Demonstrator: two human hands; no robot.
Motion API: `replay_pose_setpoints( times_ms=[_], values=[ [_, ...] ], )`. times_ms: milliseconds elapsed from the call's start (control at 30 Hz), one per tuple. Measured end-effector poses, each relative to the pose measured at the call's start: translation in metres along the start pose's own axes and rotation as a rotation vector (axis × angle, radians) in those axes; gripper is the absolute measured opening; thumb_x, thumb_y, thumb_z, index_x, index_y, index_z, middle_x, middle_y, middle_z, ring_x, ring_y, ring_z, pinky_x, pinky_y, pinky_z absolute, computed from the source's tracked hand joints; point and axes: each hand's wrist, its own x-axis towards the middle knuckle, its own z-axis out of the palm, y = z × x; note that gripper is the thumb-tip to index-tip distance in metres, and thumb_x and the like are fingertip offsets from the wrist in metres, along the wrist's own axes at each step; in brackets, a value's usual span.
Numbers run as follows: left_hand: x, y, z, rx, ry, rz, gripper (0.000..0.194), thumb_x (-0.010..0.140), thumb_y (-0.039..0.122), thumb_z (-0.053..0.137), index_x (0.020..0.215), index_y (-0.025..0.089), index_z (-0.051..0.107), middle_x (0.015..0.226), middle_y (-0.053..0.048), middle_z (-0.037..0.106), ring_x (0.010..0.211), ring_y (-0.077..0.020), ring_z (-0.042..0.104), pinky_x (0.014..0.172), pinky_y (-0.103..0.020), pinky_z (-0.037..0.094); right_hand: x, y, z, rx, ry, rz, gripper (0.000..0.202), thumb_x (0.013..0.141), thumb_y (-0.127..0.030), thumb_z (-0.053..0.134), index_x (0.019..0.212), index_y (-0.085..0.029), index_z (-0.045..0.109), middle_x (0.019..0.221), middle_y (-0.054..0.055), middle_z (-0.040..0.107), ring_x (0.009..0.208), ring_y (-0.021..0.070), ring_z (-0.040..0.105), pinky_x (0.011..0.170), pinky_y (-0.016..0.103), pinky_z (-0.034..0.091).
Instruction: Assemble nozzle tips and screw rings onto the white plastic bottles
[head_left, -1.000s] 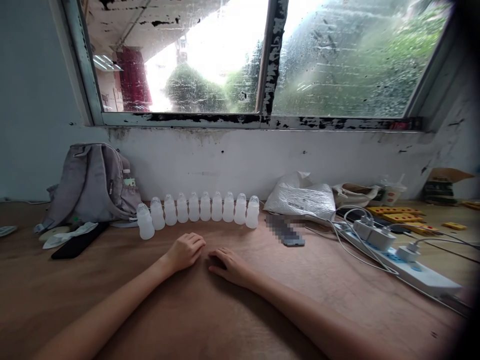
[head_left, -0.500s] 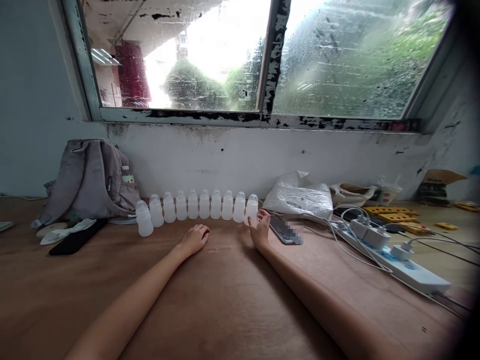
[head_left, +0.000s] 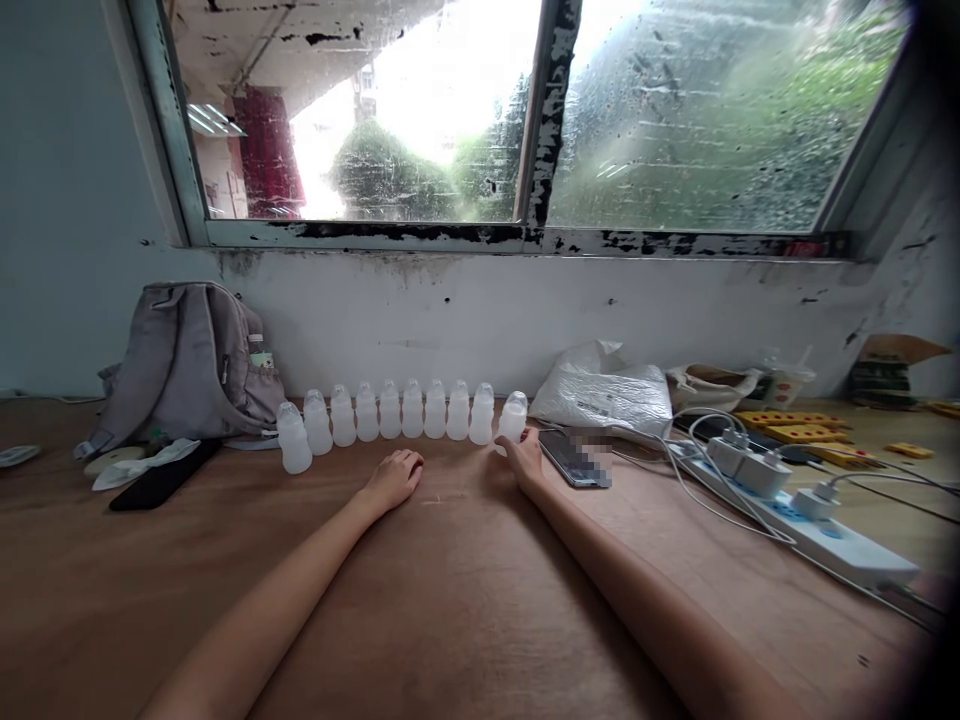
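Observation:
Several frosted white bottles with clear caps stand upright in a slightly curved row on the brown table point(head_left: 450, 560), from the leftmost bottle point(head_left: 294, 440) to the rightmost bottle point(head_left: 513, 416). My right hand point(head_left: 525, 462) has its fingers round the lower part of the rightmost bottle, which tilts a little to the right and stands slightly apart from its neighbour point(head_left: 482, 414). My left hand point(head_left: 396, 480) rests on the table in front of the middle bottles, fingers loosely curled, with nothing visible in it.
A grey backpack point(head_left: 187, 365) and a black case point(head_left: 161, 480) lie left. Right of my right hand are a phone point(head_left: 574, 460), a silvery plastic bag point(head_left: 607, 390), a white power strip point(head_left: 840, 545) with cables and yellow pieces point(head_left: 799, 420). A wall and window stand behind.
The rightmost bottle has shifted slightly right and now tilts, with a wider gap to its neighbour. My right hand's fingers have closed in round it. My left hand has stayed on the table.

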Motion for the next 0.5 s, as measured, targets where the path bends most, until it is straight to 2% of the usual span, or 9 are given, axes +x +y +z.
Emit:
replay_pose_setpoints(
  times_ms=[100, 200, 267, 333, 400, 500],
  values=[
    [0.0, 0.002, -0.002, -0.014, 0.017, 0.024, 0.02, 0.082, 0.022, 0.039, 0.091, 0.018, 0.056, 0.089, -0.007, 0.06, 0.087, -0.0198, 0.055, 0.077, -0.033, 0.045, -0.007, -0.009, -0.004, -0.002, -0.006, -0.064, 0.043, 0.061, -0.035, 0.053, 0.097, -0.014, 0.039, 0.086, 0.01, 0.056, 0.074, 0.024, 0.055, 0.062, 0.033, 0.043],
    [-0.001, 0.006, -0.007, -0.031, 0.056, 0.054, 0.027, 0.082, 0.02, 0.039, 0.107, 0.018, 0.048, 0.102, -0.008, 0.056, 0.098, -0.0196, 0.051, 0.085, -0.034, 0.042, -0.017, -0.018, -0.003, -0.041, -0.097, -0.286, 0.041, 0.06, -0.029, 0.054, 0.096, -0.016, 0.04, 0.088, 0.008, 0.054, 0.077, 0.0227, 0.053, 0.066, 0.034, 0.043],
    [-0.002, 0.01, -0.01, -0.051, 0.147, 0.091, 0.039, 0.082, 0.022, 0.039, 0.121, 0.018, 0.035, 0.116, -0.01, 0.048, 0.109, -0.0197, 0.045, 0.091, -0.035, 0.038, -0.025, -0.024, -0.002, -0.082, -0.178, -0.445, 0.039, 0.06, -0.026, 0.055, 0.095, -0.017, 0.041, 0.089, 0.007, 0.053, 0.079, 0.0225, 0.052, 0.069, 0.034, 0.043],
    [-0.004, 0.015, -0.012, -0.067, 0.276, 0.151, 0.048, 0.082, 0.029, 0.042, 0.126, 0.017, 0.024, 0.125, -0.012, 0.039, 0.115, -0.0211, 0.04, 0.094, -0.037, 0.036, -0.033, -0.029, 0.0, -0.15, -0.249, -0.591, 0.036, 0.061, -0.024, 0.055, 0.095, -0.018, 0.044, 0.09, 0.007, 0.052, 0.085, 0.0235, 0.049, 0.073, 0.035, 0.042],
    [-0.007, 0.019, -0.014, -0.062, 0.344, 0.23, 0.055, 0.08, 0.038, 0.046, 0.125, 0.017, 0.023, 0.128, -0.014, 0.036, 0.116, -0.0233, 0.039, 0.094, -0.038, 0.037, -0.039, -0.033, 0.0, -0.26, -0.302, -0.743, 0.034, 0.065, -0.023, 0.053, 0.098, -0.018, 0.047, 0.095, 0.009, 0.051, 0.091, 0.0246, 0.046, 0.079, 0.037, 0.04],
    [-0.009, 0.023, -0.016, -0.024, 0.289, 0.31, 0.058, 0.076, 0.047, 0.049, 0.123, 0.019, 0.029, 0.126, -0.013, 0.039, 0.114, -0.024, 0.042, 0.093, -0.037, 0.039, -0.044, -0.038, 0.0, -0.401, -0.327, -0.848, 0.039, 0.066, -0.023, 0.054, 0.104, -0.017, 0.05, 0.097, 0.01, 0.05, 0.093, 0.026, 0.043, 0.083, 0.038, 0.037]
  ],
)
